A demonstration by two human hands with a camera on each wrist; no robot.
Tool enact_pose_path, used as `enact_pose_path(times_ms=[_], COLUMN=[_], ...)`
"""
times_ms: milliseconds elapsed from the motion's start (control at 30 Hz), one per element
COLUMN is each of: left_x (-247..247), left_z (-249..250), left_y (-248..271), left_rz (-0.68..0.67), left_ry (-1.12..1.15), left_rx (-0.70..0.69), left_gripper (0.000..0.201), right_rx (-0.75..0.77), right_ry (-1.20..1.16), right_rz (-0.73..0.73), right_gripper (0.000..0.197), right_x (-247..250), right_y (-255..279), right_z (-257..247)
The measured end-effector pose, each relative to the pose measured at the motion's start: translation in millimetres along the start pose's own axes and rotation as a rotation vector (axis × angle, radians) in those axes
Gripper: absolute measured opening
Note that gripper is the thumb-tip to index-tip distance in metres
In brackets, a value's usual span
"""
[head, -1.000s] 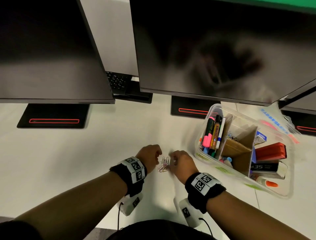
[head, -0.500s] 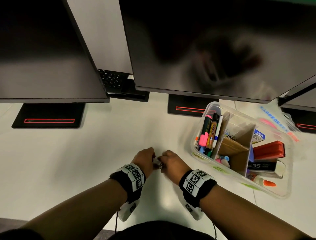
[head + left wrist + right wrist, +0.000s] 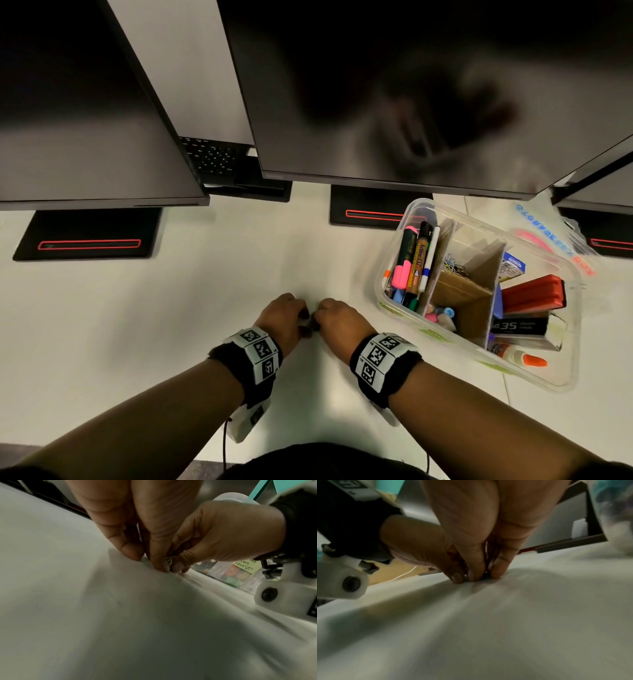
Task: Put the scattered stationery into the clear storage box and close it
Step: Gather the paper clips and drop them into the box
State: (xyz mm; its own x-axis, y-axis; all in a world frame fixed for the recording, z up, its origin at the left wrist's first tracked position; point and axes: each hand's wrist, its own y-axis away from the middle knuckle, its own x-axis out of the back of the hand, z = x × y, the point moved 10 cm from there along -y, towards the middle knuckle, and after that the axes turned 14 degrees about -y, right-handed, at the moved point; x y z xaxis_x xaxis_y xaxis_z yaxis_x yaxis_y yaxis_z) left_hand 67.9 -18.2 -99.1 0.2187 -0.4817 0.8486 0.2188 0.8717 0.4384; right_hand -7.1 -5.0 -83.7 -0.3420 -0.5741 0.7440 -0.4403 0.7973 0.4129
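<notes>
Paperclips (image 3: pixel 170 562) are being pinched together by both hands (image 3: pixel 310 317) on the desk (image 3: pixel 171 308), needing lifting to the clear storage box (image 3: pixel 561 383) next

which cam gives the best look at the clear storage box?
Head view. It shows the whole clear storage box from above, lid off, with cardboard dividers, markers, a glue bottle. The left wrist view catches only a blurred strip of its wall with a yellow label behind the right hand. The right wrist view shows nothing clearly identifiable as the box.
</notes>
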Motion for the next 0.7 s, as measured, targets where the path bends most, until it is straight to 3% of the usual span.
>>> enact_pose_path(times_ms=[233, 333, 400, 533, 700], left_x=[5, 6, 7, 7, 2], left_z=[3, 1, 1, 3, 20], left_y=[-1, -2, -3, -4, -2], left_rz=[0.033, 0.041, 0.05, 0.043, 0.032], left_ry=[-0.069, -0.036, -0.029, -0.064, -0.129], left_rx=[-0.012, -0.012, -0.02, -0.06, -0.163], left_gripper=[0.023, 0.027, 0.033, 0.038, 0.036], right_rx=[0.016, 0.004, -0.006, -0.116, -0.193], right_ry=[0.232, 0.199, 0.199, -0.014, -0.261], right_rz=[-0.07, -0.044, 0.021, 0.123, 0.269], right_gripper=[0.029, 0.012, 0.014, 0.025, 0.022], right_x=[-9, 2, 8, 23, 41], right_y=[2, 3, 2, 11, 34], right_z=[-6, -13, -7, 20, 35])
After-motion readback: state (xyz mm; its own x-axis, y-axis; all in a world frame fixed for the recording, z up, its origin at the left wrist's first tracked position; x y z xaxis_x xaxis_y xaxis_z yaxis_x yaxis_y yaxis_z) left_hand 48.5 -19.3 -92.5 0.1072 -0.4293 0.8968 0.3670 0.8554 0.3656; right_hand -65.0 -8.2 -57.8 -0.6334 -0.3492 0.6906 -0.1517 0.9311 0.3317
